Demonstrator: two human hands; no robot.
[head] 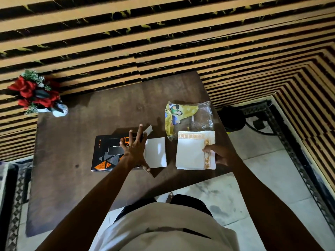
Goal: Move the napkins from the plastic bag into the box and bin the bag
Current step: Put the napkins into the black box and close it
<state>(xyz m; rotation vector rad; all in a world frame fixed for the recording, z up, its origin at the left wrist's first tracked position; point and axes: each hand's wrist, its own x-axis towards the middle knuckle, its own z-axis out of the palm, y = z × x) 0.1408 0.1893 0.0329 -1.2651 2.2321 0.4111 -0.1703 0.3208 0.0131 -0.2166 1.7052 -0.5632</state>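
A flat black box (104, 156) with orange triangles lies on the brown table (72, 142). Its white end flaps (155, 153) stand open to the right. My left hand (135, 149) rests on the box with fingers spread, holding nothing. To the right lies a stack of white napkins (190, 151) with orange borders. My right hand (217, 154) grips the stack's right edge. Behind the napkins sits the yellow and clear plastic bag (183, 116), crumpled and out of both hands.
A vase of red flowers (36, 93) stands at the table's far left corner. A dark round bin (232, 118) sits on the tiled floor right of the table. A striped wall runs behind.
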